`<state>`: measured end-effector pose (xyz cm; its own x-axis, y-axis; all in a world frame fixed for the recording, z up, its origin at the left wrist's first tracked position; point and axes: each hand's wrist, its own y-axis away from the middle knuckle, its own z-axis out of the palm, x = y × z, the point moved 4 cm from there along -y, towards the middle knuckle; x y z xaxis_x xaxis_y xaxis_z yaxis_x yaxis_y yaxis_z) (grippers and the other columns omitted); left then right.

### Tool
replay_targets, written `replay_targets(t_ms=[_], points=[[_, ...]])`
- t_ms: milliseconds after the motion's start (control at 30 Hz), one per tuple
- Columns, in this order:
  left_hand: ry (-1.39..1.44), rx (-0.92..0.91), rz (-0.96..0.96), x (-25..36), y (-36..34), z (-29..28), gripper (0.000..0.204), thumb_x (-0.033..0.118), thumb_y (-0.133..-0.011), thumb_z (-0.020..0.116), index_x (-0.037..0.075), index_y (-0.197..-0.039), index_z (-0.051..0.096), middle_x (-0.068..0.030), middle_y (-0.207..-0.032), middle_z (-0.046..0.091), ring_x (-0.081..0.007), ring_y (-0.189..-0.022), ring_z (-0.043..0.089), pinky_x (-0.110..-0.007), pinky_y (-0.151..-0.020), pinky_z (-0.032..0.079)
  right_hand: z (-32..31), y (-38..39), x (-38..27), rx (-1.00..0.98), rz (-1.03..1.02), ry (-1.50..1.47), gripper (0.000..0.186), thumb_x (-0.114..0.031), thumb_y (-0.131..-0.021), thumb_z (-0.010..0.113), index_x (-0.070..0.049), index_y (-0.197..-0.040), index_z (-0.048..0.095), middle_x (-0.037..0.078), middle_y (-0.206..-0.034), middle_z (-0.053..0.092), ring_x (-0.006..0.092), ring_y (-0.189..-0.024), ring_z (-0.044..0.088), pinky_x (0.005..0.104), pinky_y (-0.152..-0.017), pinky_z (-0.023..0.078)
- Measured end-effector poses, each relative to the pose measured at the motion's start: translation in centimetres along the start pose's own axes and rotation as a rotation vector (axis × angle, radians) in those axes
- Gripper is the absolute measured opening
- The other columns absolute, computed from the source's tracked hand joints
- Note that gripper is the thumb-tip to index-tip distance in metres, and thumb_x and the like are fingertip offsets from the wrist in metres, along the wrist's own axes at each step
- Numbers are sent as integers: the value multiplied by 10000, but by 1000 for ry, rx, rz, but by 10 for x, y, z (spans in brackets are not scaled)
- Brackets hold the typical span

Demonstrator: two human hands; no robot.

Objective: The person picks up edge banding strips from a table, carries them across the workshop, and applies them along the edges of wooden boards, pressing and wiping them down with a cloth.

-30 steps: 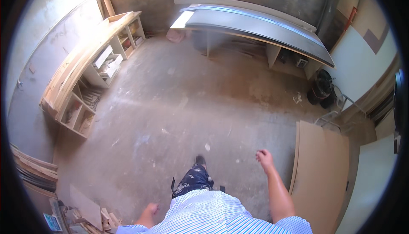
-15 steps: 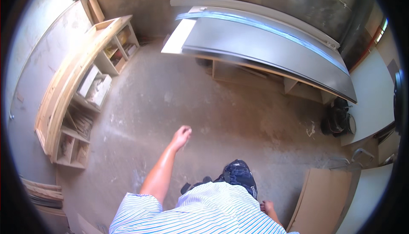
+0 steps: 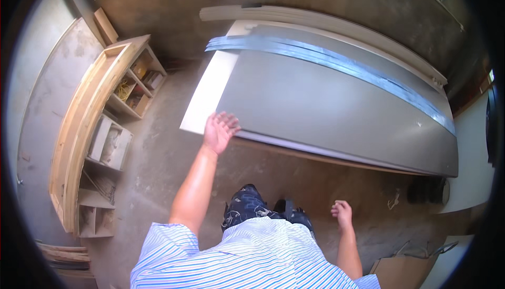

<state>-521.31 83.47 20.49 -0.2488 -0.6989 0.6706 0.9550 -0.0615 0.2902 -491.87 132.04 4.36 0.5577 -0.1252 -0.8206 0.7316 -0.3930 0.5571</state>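
Observation:
My left hand (image 3: 221, 132) is raised with its fingers spread and holds nothing. It overlaps the near left corner of a large dark grey panel (image 3: 321, 99); whether it touches the panel, I cannot tell. Under that panel a white board (image 3: 210, 92) sticks out on the left. Bundled blue-silver strips (image 3: 336, 60) lie lengthwise across the top of the stack. My right hand (image 3: 342, 213) hangs over the floor, short of the panel's near edge, with its fingers curled. Whether anything sits in those fingers is too small to see.
Along the left wall runs a long wooden workbench (image 3: 79, 126) with open compartments beneath. Long pale boards (image 3: 326, 23) lie behind the panel stack. Brown sheet material (image 3: 402, 270) stands at the lower right, near a dark bucket-like container (image 3: 428, 190). Thin boards (image 3: 66, 255) are stacked at lower left.
I have come closer to the panel stack, which looks larger and nearer. My left hand has moved forward and its fingers have spread. My right arm has come up farther into view.

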Motion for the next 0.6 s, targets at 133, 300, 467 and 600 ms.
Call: replay_targets(t_ms=[133,300,467,600], points=[[89,66,103,50,-168,-7,727,456,-941,418,35,-1453,120,-218,-1492,158,-353,-1154,483,-510,-948,454,42,-45,-139,133,-151,32,175,-113,-917,556,-32,-1062,609,63,-860,645,95,-712,588,208,-617,473],[248,187,55,59,-374,-41,883,518,-897,448,105,-1499,-48,-203,-1549,-34,-420,-1356,243,-501,-951,442,76,-65,-121,464,-74,-162,183,-124,-918,542,-63,-1077,608,50,-871,641,108,-713,594,233,-613,480],[346,319,-16,56,-508,-66,917,526,-872,478,121,-1502,-52,-194,-1552,21,-382,-1176,454,-474,-836,495,160,-47,-156,474,132,-19,197,-104,-929,521,-43,-1102,593,73,-912,634,124,-736,602,242,-635,486],[407,349,-78,51,-561,-82,943,520,-859,495,122,-1504,-66,-188,-1546,103,-309,-1092,491,-393,-766,466,203,-75,-210,474,123,21,213,-95,-927,529,-22,-1118,587,83,-934,633,124,-751,595,238,-672,483]])
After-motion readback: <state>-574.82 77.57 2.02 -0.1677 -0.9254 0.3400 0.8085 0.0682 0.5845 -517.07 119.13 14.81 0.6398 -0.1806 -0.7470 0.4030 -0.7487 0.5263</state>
